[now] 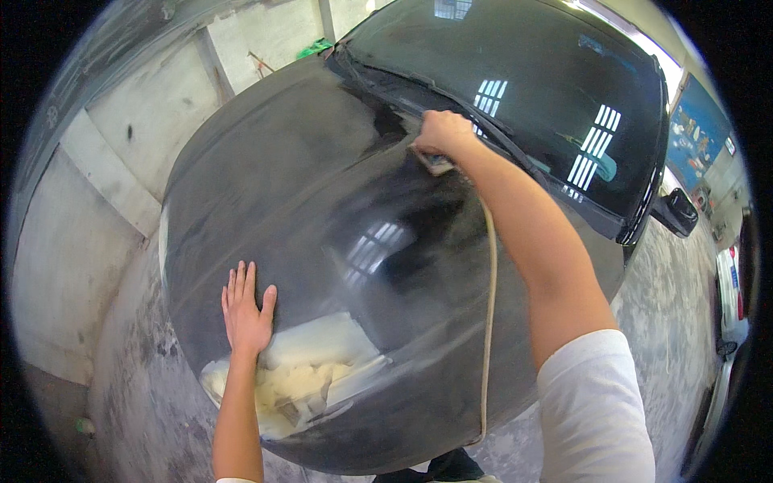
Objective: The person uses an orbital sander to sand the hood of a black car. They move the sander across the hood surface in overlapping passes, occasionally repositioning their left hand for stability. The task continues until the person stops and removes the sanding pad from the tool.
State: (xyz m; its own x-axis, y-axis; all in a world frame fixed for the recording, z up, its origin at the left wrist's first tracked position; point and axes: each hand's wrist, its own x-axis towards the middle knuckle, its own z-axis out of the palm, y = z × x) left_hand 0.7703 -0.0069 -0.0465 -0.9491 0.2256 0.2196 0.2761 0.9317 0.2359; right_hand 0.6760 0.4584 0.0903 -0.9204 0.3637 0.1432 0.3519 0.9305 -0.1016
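Note:
A dark car hood (266, 185), dulled with grey dust and scuffs, lies in front of me. My right hand (444, 134) reaches to its far edge near the windshield, fingers wrapped round an air sander (437, 165) whose pad rests against the hood. Most of the sander is hidden under the hand. From it a beige hose (491, 298) runs down over the hood to the front edge. On the near left of the hood my left hand (246, 310) lies flat, fingers extended, holding nothing. Just beside its wrist is a cream-coloured filler patch (322, 362) with pale sanded edges.
Beyond the hood stands the windshield (475, 64) with wipers (459, 101) at its base. A side mirror (676, 212) juts out at right. A pale wall (137, 129) runs along the left, with a green item (314, 48) near it. A white vehicle (731, 298) stands far right.

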